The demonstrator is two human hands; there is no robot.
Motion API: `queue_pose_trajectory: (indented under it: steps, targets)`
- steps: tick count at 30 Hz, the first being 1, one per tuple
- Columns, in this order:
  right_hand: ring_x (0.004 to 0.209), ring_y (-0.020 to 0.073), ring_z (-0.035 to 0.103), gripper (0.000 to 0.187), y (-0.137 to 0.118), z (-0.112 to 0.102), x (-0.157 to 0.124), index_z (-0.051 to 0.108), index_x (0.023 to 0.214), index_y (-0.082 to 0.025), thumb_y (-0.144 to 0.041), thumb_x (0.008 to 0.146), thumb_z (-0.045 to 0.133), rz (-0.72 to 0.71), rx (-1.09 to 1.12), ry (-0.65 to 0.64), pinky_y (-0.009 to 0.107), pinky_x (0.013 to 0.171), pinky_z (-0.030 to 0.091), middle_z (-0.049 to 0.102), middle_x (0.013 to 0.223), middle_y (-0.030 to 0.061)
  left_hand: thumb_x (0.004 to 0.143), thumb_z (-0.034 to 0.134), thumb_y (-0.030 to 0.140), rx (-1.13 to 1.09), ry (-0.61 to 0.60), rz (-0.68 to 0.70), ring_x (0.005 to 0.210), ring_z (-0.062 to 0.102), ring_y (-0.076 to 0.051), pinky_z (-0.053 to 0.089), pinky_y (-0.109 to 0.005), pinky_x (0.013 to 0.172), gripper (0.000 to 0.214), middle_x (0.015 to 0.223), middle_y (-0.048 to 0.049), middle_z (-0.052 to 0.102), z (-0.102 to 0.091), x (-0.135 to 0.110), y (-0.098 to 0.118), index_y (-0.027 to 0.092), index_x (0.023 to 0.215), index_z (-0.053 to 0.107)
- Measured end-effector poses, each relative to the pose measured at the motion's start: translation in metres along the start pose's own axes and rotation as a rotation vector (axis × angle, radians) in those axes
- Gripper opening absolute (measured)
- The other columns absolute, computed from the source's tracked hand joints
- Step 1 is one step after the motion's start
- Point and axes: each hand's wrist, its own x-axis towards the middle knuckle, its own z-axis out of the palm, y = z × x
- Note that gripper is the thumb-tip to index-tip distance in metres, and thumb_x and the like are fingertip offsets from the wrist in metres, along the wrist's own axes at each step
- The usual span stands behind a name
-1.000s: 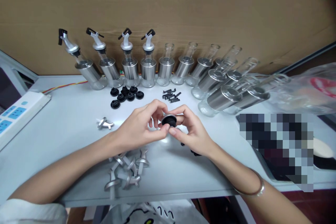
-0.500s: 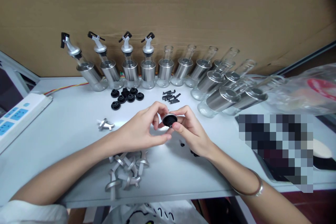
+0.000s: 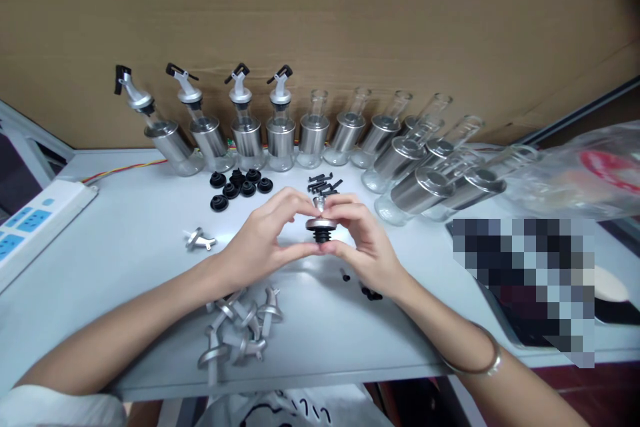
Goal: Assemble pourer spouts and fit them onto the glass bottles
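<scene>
Both my hands meet over the middle of the white table (image 3: 125, 247). Between them they pinch a silver pourer spout with a black rubber stopper (image 3: 321, 229) fitted under its disc, held upright. My left hand (image 3: 265, 240) grips it from the left with thumb below and fingers above. My right hand (image 3: 357, 240) grips it from the right the same way. Just behind the hands lie a cluster of black rubber stoppers (image 3: 240, 187) and a small heap of black plastic levers (image 3: 324, 183). A pile of silver spouts (image 3: 240, 330) lies near the front edge under my left forearm.
Along the cardboard wall stands a row of glass-and-steel bottles (image 3: 350, 133); the left ones (image 3: 240, 127) carry fitted pourers. One lone silver spout (image 3: 200, 239) lies at the left. A white power strip (image 3: 30, 223) sits far left, a clear plastic bag (image 3: 590, 173) at the right.
The spout with its stopper has been turned from tilted, stopper facing me, to upright with the silver disc on top. Both hands rose slightly and closed in around it.
</scene>
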Motion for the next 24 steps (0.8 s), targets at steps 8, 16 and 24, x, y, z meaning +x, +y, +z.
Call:
queue_pose_trajectory:
  steps: [8, 16, 24]
  targets:
    - [0.088, 0.0186, 0.071, 0.023, -0.0026, 0.001, 0.0017, 0.065, 0.097, -0.025, -0.033, 0.078, 0.075, 0.077, 0.094, 0.109, 0.035, 0.082, 0.059, 0.072, 0.096, 0.0033, 0.084, 0.068, 0.022, 0.055, -0.015, -0.049, 0.088, 0.061, -0.015, 0.051, -0.028, 0.079, 0.026, 0.099, -0.0035, 0.063, -0.0005, 0.0021, 0.0011, 0.02, 0.107, 0.055]
    - [0.097, 0.0208, 0.073, 0.026, -0.0048, -0.0011, -0.0004, 0.055, 0.108, -0.025, -0.035, 0.086, 0.066, 0.105, 0.095, 0.015, 0.036, 0.089, 0.057, 0.074, 0.098, 0.0043, 0.087, 0.064, 0.017, 0.088, 0.002, -0.02, 0.087, 0.058, -0.015, 0.051, -0.03, 0.079, 0.023, 0.097, -0.0038, 0.058, -0.0021, 0.002, -0.0016, 0.02, 0.109, 0.056]
    - [0.089, 0.019, 0.073, 0.03, -0.0052, -0.0002, 0.0034, 0.058, 0.098, -0.024, -0.034, 0.076, 0.075, 0.118, 0.019, 0.077, 0.03, 0.076, 0.06, 0.072, 0.095, 0.0031, 0.083, 0.066, 0.011, 0.092, -0.039, -0.031, 0.078, 0.057, -0.012, 0.052, -0.027, 0.074, 0.031, 0.094, -0.0024, 0.059, -0.0004, 0.0011, -0.0036, 0.019, 0.112, 0.057]
